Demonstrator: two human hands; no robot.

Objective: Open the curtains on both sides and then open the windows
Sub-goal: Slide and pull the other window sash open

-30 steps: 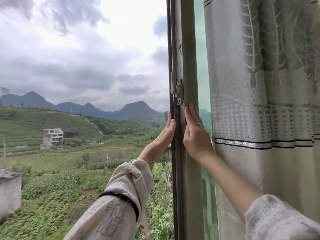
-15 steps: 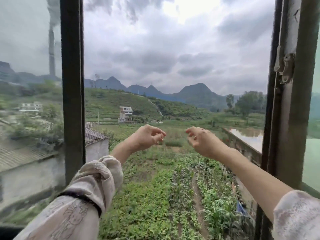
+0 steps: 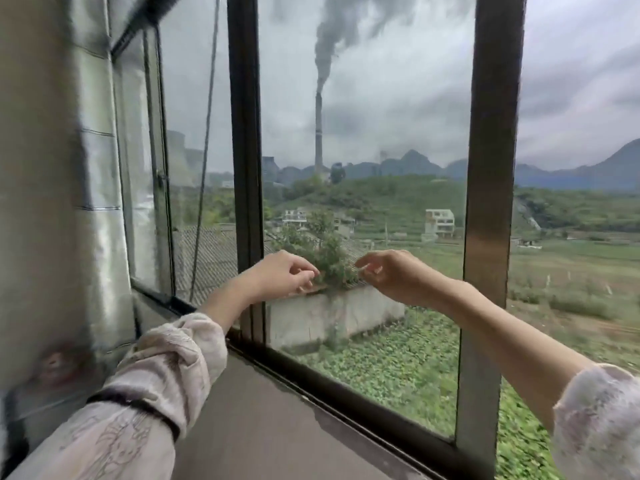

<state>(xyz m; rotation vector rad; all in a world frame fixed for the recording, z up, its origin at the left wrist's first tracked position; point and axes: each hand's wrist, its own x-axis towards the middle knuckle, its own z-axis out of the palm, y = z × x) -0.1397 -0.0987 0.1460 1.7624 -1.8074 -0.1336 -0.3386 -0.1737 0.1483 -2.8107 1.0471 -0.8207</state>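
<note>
The left window sash fills the middle of the head view, its glass set between a dark left stile and a brown right stile. Right of that right stile I see open air and fields. The pale left curtain hangs bunched at the far left edge, clear of the glass. My left hand and my right hand hover side by side in front of the pane's lower part, a little apart. Their fingers are loosely curled and hold nothing. Neither hand touches the frame.
A dark bottom track runs diagonally along a brown sill below my forearms. A narrow glazed panel lies between the curtain and the left stile.
My view has swung left from the right sash to the left one. Both hands left the right sash's frame and moved across the opening to hang in front of the left pane.
</note>
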